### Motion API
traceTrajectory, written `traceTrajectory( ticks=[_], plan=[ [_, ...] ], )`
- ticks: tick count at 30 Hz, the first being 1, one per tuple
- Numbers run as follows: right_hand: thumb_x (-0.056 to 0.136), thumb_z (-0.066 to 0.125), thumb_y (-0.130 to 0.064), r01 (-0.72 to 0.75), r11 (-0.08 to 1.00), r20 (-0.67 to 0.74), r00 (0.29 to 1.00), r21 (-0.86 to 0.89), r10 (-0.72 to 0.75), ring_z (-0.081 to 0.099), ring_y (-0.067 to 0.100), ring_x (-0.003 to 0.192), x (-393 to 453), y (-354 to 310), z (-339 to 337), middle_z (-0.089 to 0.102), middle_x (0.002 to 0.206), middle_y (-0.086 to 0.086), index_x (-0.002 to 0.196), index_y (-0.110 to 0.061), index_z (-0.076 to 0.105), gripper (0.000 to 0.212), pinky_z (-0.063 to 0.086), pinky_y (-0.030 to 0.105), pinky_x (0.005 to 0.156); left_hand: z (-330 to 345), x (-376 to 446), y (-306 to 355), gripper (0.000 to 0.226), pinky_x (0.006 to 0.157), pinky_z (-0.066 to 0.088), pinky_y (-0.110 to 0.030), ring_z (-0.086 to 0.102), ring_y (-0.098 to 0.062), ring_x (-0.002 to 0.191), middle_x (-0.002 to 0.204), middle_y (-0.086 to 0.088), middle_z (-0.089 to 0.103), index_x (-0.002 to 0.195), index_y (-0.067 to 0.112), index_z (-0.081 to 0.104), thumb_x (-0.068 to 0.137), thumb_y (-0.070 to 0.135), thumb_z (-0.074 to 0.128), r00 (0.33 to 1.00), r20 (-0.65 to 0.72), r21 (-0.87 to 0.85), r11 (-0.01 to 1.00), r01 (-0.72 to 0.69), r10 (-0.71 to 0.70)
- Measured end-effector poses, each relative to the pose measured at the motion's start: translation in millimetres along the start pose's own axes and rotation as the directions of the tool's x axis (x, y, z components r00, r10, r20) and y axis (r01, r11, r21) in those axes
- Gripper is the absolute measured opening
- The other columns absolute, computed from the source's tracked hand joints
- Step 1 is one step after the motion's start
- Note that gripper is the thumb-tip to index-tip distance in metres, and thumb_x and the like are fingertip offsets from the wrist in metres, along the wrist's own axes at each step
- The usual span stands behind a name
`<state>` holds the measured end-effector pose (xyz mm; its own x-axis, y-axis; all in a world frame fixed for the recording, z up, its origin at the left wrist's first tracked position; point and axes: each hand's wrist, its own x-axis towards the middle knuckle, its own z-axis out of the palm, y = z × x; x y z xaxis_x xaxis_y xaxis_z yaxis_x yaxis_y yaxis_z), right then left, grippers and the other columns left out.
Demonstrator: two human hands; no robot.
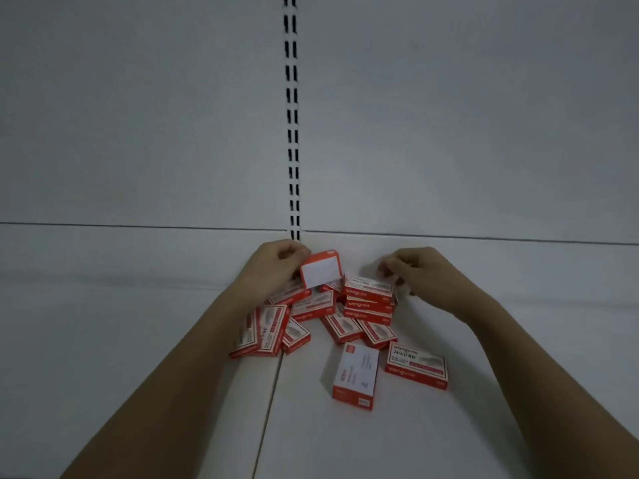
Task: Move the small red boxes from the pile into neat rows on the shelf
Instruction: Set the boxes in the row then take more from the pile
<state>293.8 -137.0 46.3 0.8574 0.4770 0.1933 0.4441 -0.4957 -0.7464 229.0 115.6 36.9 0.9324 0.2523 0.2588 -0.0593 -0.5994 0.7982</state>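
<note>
A plain pale grey back panel point(138, 115) fills the upper half of the view, split by a vertical upright with paired dark slots point(292, 126) running down to the shelf line. Below it lies a flat white shelf surface point(103, 305), with a thin seam point(268, 409) between two boards. The light is dim and even.

Bare forearms point(179, 368), seemingly no sleeves.
</note>
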Motion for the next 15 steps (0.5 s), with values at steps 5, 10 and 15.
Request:
traceTrajectory(
  ticks=[5,10,15],
  plan=[
    [0.095,0.043,-0.049,0.030,0.993,0.018,0.999,-0.115,-0.028,0.064,0.008,0.077,-10,-2,-5,0.069,0.093,-0.008,0.096,-0.023,0.068,0.036,0.043,0.020,0.063,-1,-8,4,0.026,0.069,0.039,-0.012,0.058,0.004,0.087,0.097,0.015,0.066,0.104,0.025,0.067,0.096,0.040,0.047,0.987,-0.107,0.099,0.989,-0.108,0.119],
    [0.071,0.062,-0.066,0.048,0.971,0.071,0.997,-0.232,-0.032,0.063,0.004,0.078,-9,-2,4,0.063,0.099,-0.015,0.104,-0.031,0.063,0.048,0.044,0.017,0.062,2,-18,20,0.016,0.066,0.039,-0.006,0.056,0.000,0.084,0.092,0.011,0.065,0.100,0.020,0.067,0.095,0.027,0.053,0.874,-0.304,0.170,0.924,-0.341,0.379],
    [0.081,0.072,-0.037,0.114,0.948,0.031,0.993,-0.296,-0.109,0.058,0.004,0.083,-6,1,9,0.057,0.112,-0.011,0.114,-0.029,0.061,0.035,0.044,0.013,0.058,13,-24,23,0.010,0.068,0.038,0.000,0.052,0.003,0.088,0.088,0.015,0.062,0.097,0.025,0.066,0.094,0.024,0.056,0.879,-0.204,0.206,0.897,-0.391,0.430]
  ],
)
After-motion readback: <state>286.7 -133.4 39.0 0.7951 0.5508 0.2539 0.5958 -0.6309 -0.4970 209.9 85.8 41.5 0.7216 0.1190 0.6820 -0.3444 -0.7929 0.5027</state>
